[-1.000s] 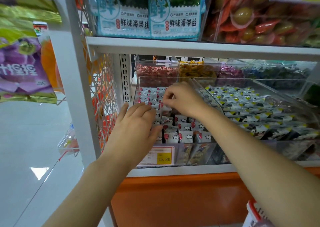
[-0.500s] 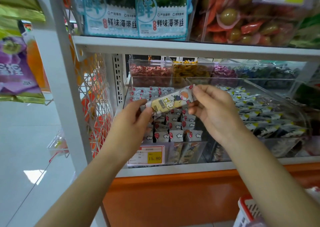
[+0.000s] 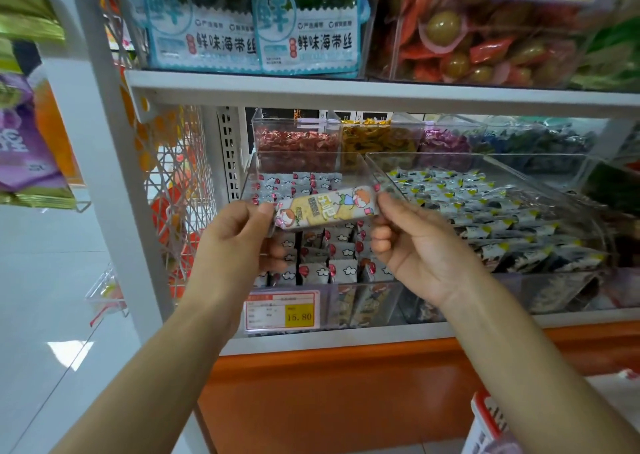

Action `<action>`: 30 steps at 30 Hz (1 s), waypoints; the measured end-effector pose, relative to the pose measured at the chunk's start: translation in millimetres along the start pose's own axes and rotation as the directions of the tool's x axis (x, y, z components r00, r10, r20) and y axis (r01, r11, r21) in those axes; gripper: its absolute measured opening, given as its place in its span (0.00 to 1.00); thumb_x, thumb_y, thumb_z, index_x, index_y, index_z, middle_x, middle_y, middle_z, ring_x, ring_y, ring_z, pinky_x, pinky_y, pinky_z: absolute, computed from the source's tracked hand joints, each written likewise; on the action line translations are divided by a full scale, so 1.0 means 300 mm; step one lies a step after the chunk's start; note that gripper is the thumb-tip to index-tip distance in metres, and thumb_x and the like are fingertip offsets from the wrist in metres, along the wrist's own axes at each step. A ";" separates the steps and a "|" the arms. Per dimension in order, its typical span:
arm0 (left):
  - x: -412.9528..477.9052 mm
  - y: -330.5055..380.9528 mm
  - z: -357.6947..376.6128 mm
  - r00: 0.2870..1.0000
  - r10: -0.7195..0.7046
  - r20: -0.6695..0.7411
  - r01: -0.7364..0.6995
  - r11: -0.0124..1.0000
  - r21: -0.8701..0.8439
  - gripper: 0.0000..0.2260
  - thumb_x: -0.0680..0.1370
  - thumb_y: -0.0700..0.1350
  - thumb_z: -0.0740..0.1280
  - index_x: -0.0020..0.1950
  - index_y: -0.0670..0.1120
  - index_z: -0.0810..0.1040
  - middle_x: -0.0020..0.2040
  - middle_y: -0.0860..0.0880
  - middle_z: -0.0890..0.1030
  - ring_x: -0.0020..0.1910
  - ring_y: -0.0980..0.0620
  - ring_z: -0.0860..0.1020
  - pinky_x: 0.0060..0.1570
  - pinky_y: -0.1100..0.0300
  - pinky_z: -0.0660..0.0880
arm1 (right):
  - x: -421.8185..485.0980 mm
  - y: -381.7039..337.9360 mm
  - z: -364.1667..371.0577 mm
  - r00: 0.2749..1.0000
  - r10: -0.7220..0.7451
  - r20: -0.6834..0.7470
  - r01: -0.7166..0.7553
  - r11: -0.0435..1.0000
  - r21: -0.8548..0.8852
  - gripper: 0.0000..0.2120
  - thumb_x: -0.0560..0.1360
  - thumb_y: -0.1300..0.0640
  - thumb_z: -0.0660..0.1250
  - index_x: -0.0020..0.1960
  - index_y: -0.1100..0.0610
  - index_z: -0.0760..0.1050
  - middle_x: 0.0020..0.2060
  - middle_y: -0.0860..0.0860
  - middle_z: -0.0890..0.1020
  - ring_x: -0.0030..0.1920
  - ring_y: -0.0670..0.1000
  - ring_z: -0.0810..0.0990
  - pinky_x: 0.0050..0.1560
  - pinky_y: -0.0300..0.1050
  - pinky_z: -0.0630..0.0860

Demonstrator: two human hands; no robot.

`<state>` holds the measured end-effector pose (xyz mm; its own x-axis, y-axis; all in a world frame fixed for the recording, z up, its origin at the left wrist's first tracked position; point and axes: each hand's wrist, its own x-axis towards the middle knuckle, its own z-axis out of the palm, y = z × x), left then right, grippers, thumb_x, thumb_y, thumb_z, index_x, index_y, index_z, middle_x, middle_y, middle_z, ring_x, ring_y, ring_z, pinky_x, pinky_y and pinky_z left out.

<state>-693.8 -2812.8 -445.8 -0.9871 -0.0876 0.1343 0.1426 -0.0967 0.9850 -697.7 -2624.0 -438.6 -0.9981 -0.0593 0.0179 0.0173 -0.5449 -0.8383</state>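
A small snack packet (image 3: 325, 208), yellow and white with cartoon children on it, is held level in front of a shop shelf. My left hand (image 3: 239, 246) pinches its left end between thumb and fingers. My right hand (image 3: 415, 249) pinches its right end. Behind the packet stands a clear plastic bin (image 3: 254, 176) filled with several similar small packets printed with clouds and red shapes.
A second clear bin (image 3: 554, 208) of dark and yellow packets sits to the right. Smaller bins of wrapped sweets (image 3: 298, 142) stand behind. A yellow price tag (image 3: 299, 316) reads 15.80. Seaweed bags (image 3: 256, 24) fill the shelf above. A red and white basket (image 3: 485, 419) shows at the lower right.
One second ago both hands were reaching into the bin. They have lifted one packet out and now hold it by its two ends, slightly nearer to me.
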 end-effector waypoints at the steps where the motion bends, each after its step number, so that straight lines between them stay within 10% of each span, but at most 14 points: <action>1: -0.002 0.002 0.000 1.000 -0.002 -0.003 0.002 1.000 0.016 0.12 0.80 0.46 0.60 0.38 0.45 0.72 0.28 0.51 0.74 0.26 0.56 0.73 0.26 0.64 0.74 | 0.000 -0.001 0.001 0.999 0.025 0.030 -0.026 0.999 0.047 0.09 0.66 0.59 0.68 0.45 0.61 0.76 0.28 0.51 0.74 0.24 0.44 0.74 0.23 0.34 0.72; 10: 0.000 0.015 -0.002 0.961 -0.126 0.246 0.225 0.872 -0.434 0.11 0.80 0.46 0.59 0.37 0.47 0.68 0.28 0.50 0.70 0.23 0.57 0.66 0.19 0.67 0.66 | 0.012 0.009 0.004 0.986 0.124 0.112 -0.159 0.905 0.395 0.03 0.68 0.64 0.63 0.41 0.62 0.72 0.27 0.53 0.74 0.26 0.46 0.76 0.27 0.33 0.75; 19: 0.009 0.016 -0.019 0.900 0.031 0.434 0.161 0.903 -0.399 0.03 0.70 0.38 0.63 0.41 0.39 0.71 0.32 0.47 0.75 0.27 0.57 0.71 0.26 0.67 0.71 | 0.013 0.000 -0.014 0.992 0.112 0.054 -0.124 0.870 0.476 0.02 0.68 0.66 0.62 0.41 0.62 0.71 0.29 0.53 0.73 0.26 0.47 0.75 0.27 0.34 0.76; 23: 0.007 0.018 -0.036 0.897 0.063 0.437 0.059 0.964 -0.260 0.06 0.69 0.37 0.65 0.43 0.39 0.71 0.32 0.45 0.77 0.28 0.54 0.74 0.30 0.65 0.75 | 0.014 0.001 -0.016 1.000 0.015 0.024 -0.022 0.950 0.310 0.08 0.72 0.65 0.61 0.52 0.62 0.71 0.34 0.55 0.74 0.27 0.46 0.77 0.27 0.34 0.76; 30: 0.007 0.015 -0.057 0.948 0.130 0.290 -0.187 0.967 0.176 0.02 0.76 0.36 0.65 0.45 0.42 0.73 0.35 0.48 0.82 0.36 0.50 0.82 0.38 0.63 0.79 | 0.001 -0.001 -0.024 0.963 -0.260 0.068 0.269 0.938 -0.218 0.10 0.67 0.54 0.68 0.42 0.61 0.73 0.34 0.55 0.79 0.31 0.50 0.80 0.30 0.41 0.78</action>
<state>-694.0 -2830.2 -442.8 -0.9386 0.1915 0.2871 0.3092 0.0973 0.9460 -698.5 -2617.8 -442.2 -0.9617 0.0279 0.2727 -0.2653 -0.3451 -0.9003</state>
